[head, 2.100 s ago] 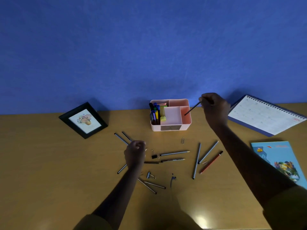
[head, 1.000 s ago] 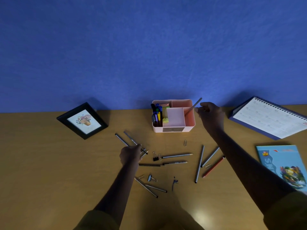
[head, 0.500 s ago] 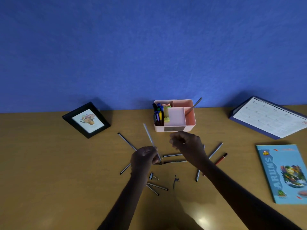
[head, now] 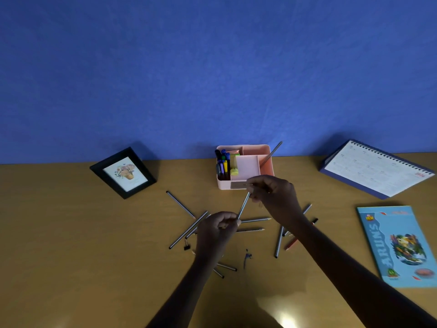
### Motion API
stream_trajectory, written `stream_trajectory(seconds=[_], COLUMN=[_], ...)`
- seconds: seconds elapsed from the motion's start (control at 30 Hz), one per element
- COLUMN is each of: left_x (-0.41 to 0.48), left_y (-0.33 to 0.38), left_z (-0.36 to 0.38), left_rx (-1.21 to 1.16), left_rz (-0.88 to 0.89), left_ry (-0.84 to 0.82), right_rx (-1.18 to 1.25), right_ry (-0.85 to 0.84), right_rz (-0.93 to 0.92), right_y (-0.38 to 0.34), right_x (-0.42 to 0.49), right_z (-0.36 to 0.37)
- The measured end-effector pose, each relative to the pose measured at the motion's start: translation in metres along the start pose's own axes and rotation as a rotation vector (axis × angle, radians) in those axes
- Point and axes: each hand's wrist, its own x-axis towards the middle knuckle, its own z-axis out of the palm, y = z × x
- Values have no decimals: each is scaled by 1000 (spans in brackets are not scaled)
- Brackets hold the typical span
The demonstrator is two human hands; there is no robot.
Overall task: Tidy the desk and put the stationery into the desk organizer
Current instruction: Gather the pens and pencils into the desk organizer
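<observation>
A pink desk organizer (head: 224,185) stands at the back of the wooden desk (head: 71,245); markers fill its left slot and one pencil (head: 272,154) leans out of its right slot. Just in front of it, a grey pencil (head: 243,205) is held above the desk by both hands. My left hand (head: 218,227) grips its lower end and my right hand (head: 272,192) pinches its upper end. Several loose pencils (head: 181,204) lie scattered on the desk around and under my hands, with a black binder clip (head: 187,246) and a small dark clip (head: 247,256).
A black picture frame (head: 123,172) leans at the back left. A spiral desk calendar (head: 376,170) sits at the back right, and a blue booklet (head: 399,245) lies at the right edge. A blue wall rises behind the desk.
My right hand left a pencil in the organizer's right slot and came back to the middle. My left hand lifted a pencil off the desk; now both hands hold it.
</observation>
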Motion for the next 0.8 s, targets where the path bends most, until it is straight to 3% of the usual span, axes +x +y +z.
stream_trajectory(seconds=[0.13,0.3,0.43,0.67,0.8], left_x=[9,26,48,79,94], left_y=[-1,-29,-62,-99,-104], left_z=[-8,-38,-63,-78,-78], left_rx=[-98,-101,-137,68,130], left_rz=[-96,-337,-525,-638,-678], left_ry=[55,272,389,425,427], right_rx=[0,43,-80,-274,-221], right_ry=[134,421,583,555,556], right_rz=[-27,-30,-62,-93,74], right_y=[-2,-1,2,38,61], right_x=[8,40,67,107,119], right_z=[-24,-72,-92,-65,-45])
